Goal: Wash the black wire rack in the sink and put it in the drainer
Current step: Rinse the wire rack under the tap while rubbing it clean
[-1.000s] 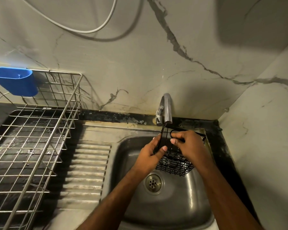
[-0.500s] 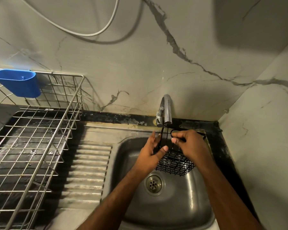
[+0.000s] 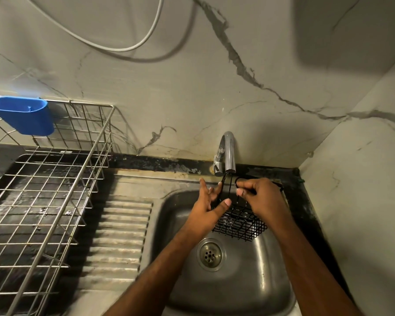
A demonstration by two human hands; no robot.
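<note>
Under the tap (image 3: 227, 151), over the sink (image 3: 271, 281), the right hand (image 3: 259, 198) still pinches the rack (image 3: 240, 225) while the left hand (image 3: 209, 207) has spread its fingers to rub it, so washing continues, drainer (image 3: 43, 179) waiting.

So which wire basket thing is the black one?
The small black wire rack, held by both hands over the steel sink under the tap. The other, the big silver wire drainer on the left, is bare metal.

Dim kitchen corner, marble-look walls.
Grey-veined pale wall panels (image 3: 249, 92) meet at right; a white cable (image 3: 132, 45) loops across the back wall, casting a shadow; worn black countertop edge (image 3: 160, 164) runs below.
</note>
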